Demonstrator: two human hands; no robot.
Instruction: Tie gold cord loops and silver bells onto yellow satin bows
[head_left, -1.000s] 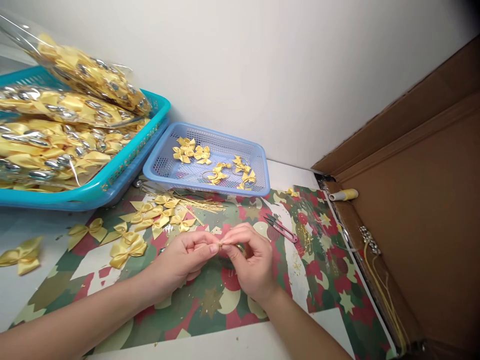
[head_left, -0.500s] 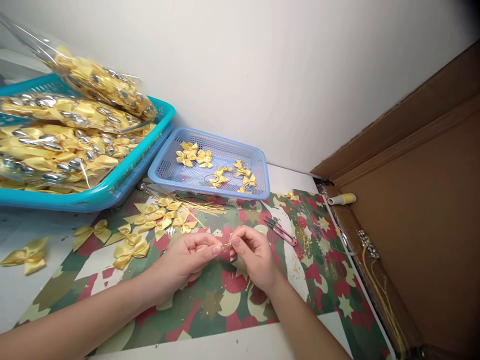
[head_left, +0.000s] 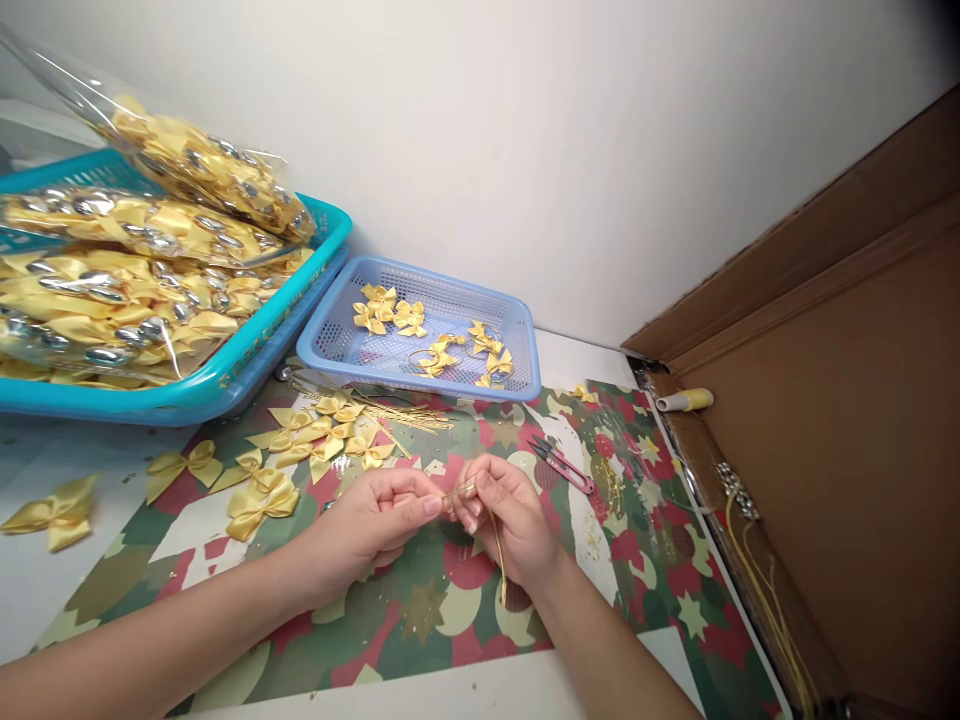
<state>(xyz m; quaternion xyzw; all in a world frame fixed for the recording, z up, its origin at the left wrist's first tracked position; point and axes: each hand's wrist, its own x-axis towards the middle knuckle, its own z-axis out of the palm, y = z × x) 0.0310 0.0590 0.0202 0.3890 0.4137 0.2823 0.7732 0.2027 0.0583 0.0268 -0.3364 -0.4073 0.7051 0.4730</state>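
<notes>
A thin gold cord runs between my two hands, and its doubled end hangs below the right one. My left hand pinches one part of it between thumb and forefinger. Fingertips of my right hand close on the cord a short way off; some of those fingers are curled under and partly hidden. To the left of my hands lie several yellow satin bows. Just beyond them rests a bunch of cut gold cords. Pink-handled thread snips lie to the right of my right hand.
A blue basket holding yellow bows, some with cord loops, stands against the wall. At left, a turquoise basket bears plastic bags of bows with silver beads. Cardboard borders the right side, with a thread cone beside it.
My right fingers have shifted their hold slightly, and a doubled length of gold cord now hangs visibly below my right hand. My left hand has barely moved.
</notes>
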